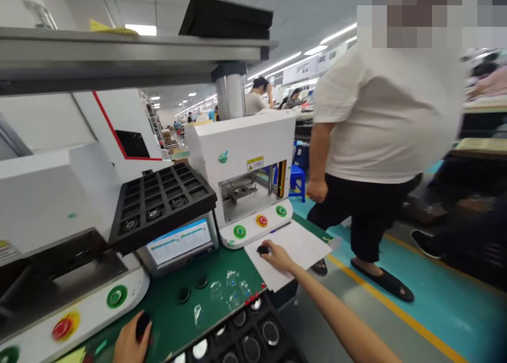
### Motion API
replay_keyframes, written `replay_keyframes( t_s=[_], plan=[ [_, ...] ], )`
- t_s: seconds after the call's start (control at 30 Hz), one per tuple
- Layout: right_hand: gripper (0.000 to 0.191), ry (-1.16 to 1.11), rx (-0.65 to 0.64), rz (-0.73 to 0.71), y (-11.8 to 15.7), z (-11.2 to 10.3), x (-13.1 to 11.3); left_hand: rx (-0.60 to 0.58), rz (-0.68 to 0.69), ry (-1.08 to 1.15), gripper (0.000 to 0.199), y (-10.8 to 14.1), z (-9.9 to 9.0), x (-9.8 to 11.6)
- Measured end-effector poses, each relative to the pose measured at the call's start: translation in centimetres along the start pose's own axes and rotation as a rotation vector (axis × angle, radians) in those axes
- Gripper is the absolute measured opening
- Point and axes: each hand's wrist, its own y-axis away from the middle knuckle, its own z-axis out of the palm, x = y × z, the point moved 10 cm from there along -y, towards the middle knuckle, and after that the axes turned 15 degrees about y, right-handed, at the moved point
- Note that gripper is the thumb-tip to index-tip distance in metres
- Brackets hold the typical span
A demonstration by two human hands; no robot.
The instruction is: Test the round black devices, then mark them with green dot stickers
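Observation:
My left hand (127, 341), low in the view, is closed on a dark round part (143, 325) held between thumb and fingers. With my right hand (279, 257) I pinch a small black round part (262, 250) over white paper sheets (299, 249). Whether that part rests on the paper I cannot tell. Two similar dark round parts (184, 294) stand on the green mat (174, 313) between my hands. Several clear plastic pieces (233, 286) lie there too. Closest to me, a black compartment tray (259, 328) holds several round parts with shiny rims.
A white press machine (245, 141) with green and red buttons stands ahead; another machine (67, 305) is at left. A black tray (166, 202) with a few parts sits above a small screen (180, 244). A shelf (150, 54) hangs overhead. At right, a person (392, 115) stands in the aisle.

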Motion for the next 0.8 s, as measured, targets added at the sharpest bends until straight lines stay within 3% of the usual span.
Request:
replay_keyframes(
  t_s=[0.23, 0.63, 0.73, 0.8],
  plan=[
    [0.033, -0.016, -0.027, 0.036, 0.2, 0.9, 0.5, -0.021, -0.036, -0.036, 0.053, 0.4, 0.2, -0.8],
    [0.031, 0.106, 0.026, -0.017, 0.5, -0.2, -0.5, -0.007, 0.012, -0.064, 0.048, 0.2, 0.1, 0.8],
    [0.032, 0.158, 0.026, -0.093, 1.0, -0.1, -2.1, -0.029, 0.002, -0.103, 0.049, 0.7, 0.1, 0.9],
    [0.031, 0.177, 0.032, -0.168, 1.4, 0.3, -4.5, -0.04, 0.0, -0.141, 0.046, 0.8, 0.2, 1.6]
  ],
)
